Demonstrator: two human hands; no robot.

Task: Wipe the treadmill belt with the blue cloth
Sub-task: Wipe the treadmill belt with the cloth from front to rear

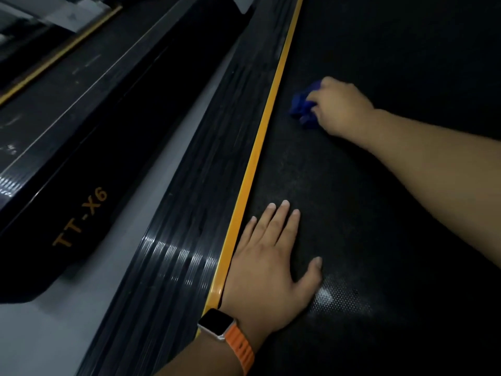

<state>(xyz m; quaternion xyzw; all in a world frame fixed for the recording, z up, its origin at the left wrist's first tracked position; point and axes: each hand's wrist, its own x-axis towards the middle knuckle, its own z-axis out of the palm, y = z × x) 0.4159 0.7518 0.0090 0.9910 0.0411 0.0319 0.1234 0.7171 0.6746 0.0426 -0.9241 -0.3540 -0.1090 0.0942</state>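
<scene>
The black textured treadmill belt (379, 226) fills the right half of the head view. My right hand (339, 107) reaches far up the belt and grips a bunched blue cloth (303, 104), which lies pressed on the belt close to the yellow strip. Most of the cloth is hidden under my fingers. My left hand (271, 261) lies flat on the belt near the front, fingers straight and spread, its edge against the yellow strip. A watch with an orange band sits on that wrist.
A yellow strip (260, 137) runs along the belt's left edge, with a ribbed black side rail (195, 213) beside it. Left of that is grey floor (54, 321) and a second black machine (67, 172) marked TT-X6.
</scene>
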